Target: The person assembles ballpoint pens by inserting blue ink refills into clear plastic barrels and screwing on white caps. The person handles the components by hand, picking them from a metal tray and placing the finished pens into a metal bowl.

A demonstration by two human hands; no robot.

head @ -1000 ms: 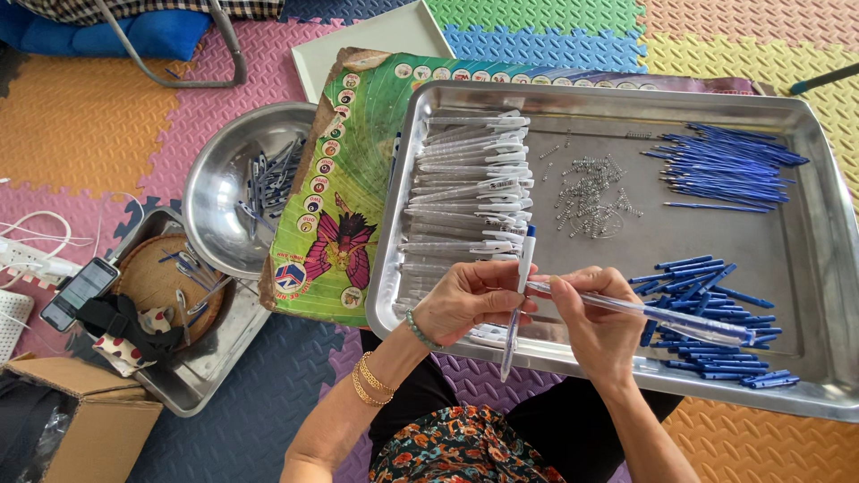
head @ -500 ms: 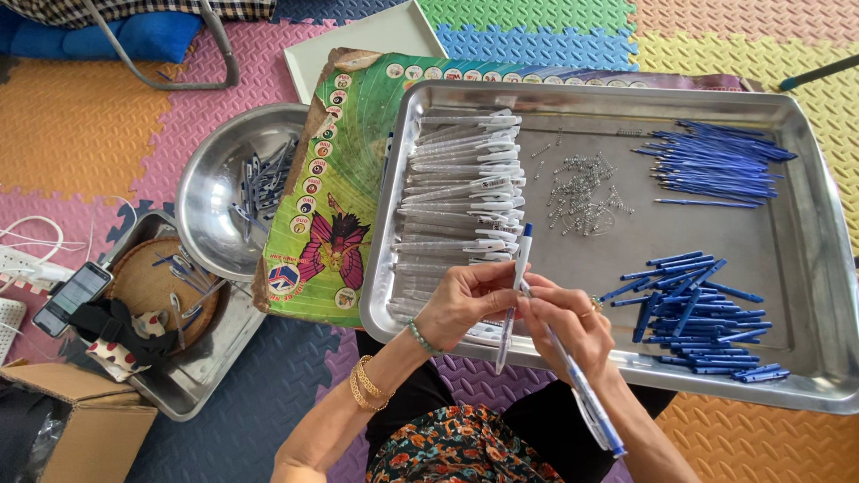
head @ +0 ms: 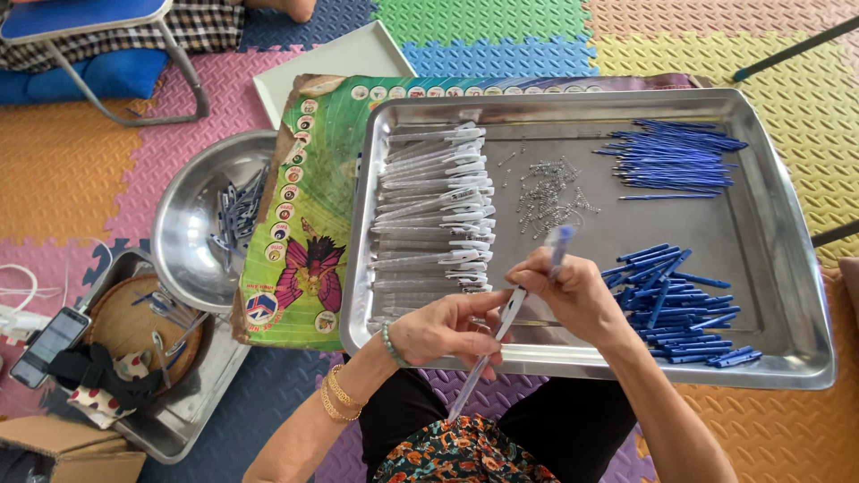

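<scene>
Pens [head: 234, 215] lie finished in the bowl [head: 183, 234] left of the tray [head: 787, 268], while barrels [head: 434, 210], springs [head: 546, 192] and refills [head: 671, 156] remain on it, and both hands, left [head: 443, 329] and right [head: 577, 291], pinch one pen [head: 506, 315] over the tray's near edge.

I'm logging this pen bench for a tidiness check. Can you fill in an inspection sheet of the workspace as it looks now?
Surface: steel tray on coloured foam floor mats.
Job's things: clear pen held slanted over the tray's near edge; clear barrels in a row, springs, two piles of blue refills.
Clutter: round steel bowl with dark parts, printed green sheet, second tray with a wooden disc.
Grippers: left hand and right hand both grip the pen.
Cables: white cord beside a phone.
Surroundings: chair legs, cardboard box.
</scene>
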